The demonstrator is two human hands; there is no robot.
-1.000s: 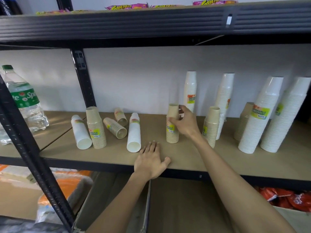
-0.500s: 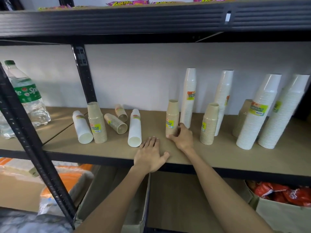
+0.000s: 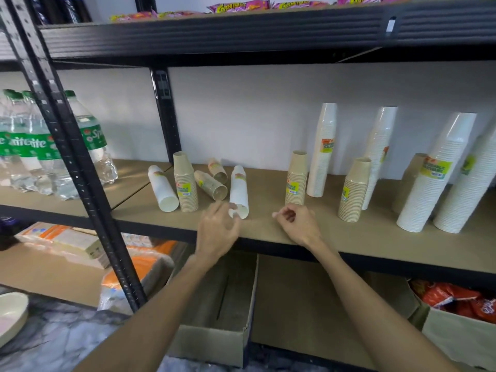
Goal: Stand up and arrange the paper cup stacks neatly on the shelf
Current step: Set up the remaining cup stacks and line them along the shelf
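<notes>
Head view: the shelf (image 3: 268,183) is a flat brown fibreboard deck in a black metal frame. Ribbed stacks of paper cups taper upward on it. Left of centre, two smooth white stacks lie on their sides, the far-left white stack (image 3: 162,189) and the near white stack (image 3: 239,191), both with round open mouths facing me. Between them one kraft-brown stack (image 3: 185,183) stands upright, and two short brown stacks (image 3: 210,183) lie tipped over. To the right, a brown labelled stack (image 3: 296,178) stands just beside a tall white stack (image 3: 323,151).

My left grip (image 3: 217,229) has its fingertips at the near white stack's rim; blur hides whether they pinch it. My right grip (image 3: 298,224) hangs loosely curled just in front of the brown labelled stack, holding nothing.

Half a second ago my left grip lay flat on the board. It has since lifted to that rim. My right grip, then at the brown labelled stack's base, has let go and drawn back.
</notes>
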